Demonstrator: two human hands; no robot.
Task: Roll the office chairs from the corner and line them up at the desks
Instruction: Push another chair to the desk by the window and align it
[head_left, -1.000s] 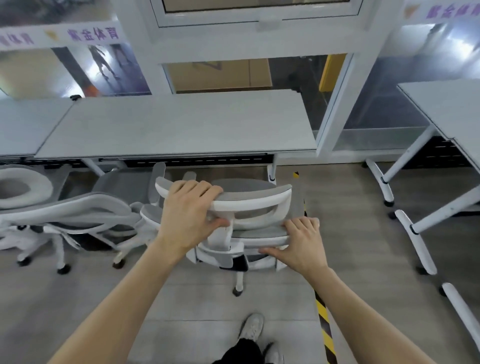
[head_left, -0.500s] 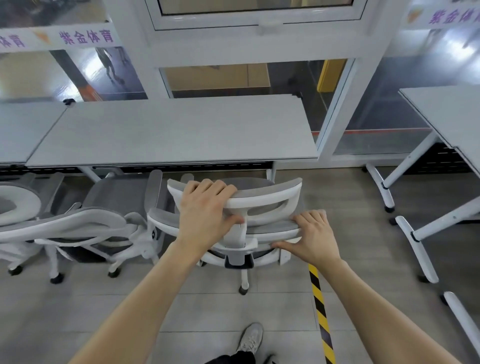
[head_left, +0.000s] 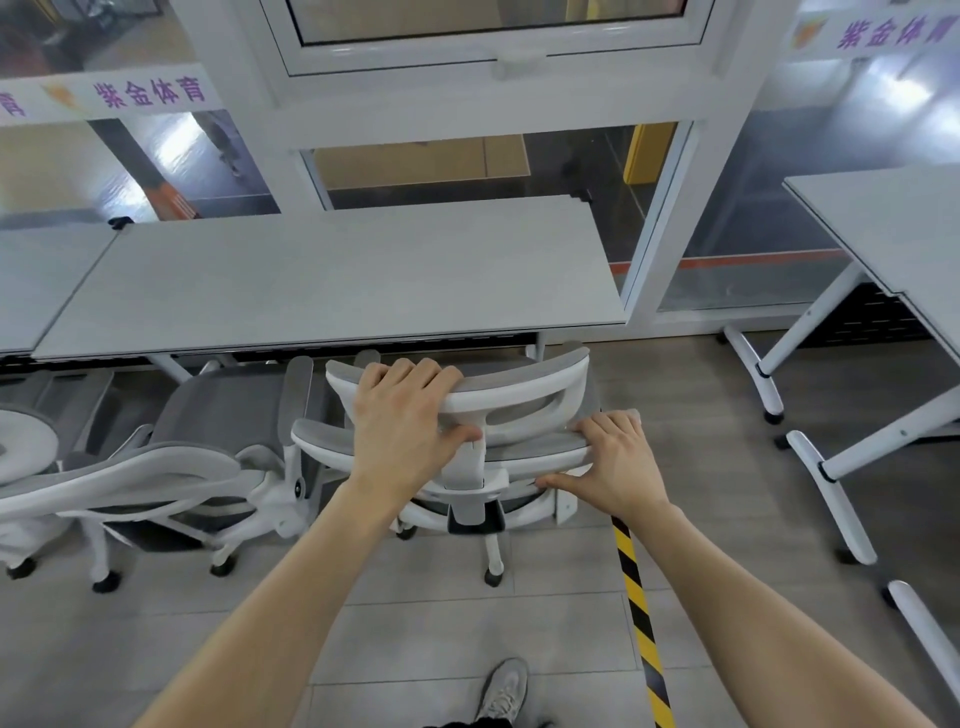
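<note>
A white-framed office chair (head_left: 524, 395) with grey mesh stands right in front of me, its back toward me and its seat partly under the grey desk (head_left: 332, 280). My left hand (head_left: 410, 421) grips the top of its headrest, fingers curled over the rim and thumb underneath. My right hand (head_left: 613, 462) grips the right end of the backrest's upper edge. A second grey chair (head_left: 223, 415) sits tucked at the same desk to the left, its backrest leaning toward me.
Part of a third chair (head_left: 26, 447) shows at the far left. More desks on white castor legs (head_left: 831, 478) stand to the right. A yellow-black tape strip (head_left: 641, 618) runs along the floor. Glass partitions and a white frame rise behind the desk. My shoe (head_left: 501, 691) is below.
The chair has rolled forward toward the desk and a little to the right, with both hands keeping their hold. I have stepped closer, so the desk looks nearer.
</note>
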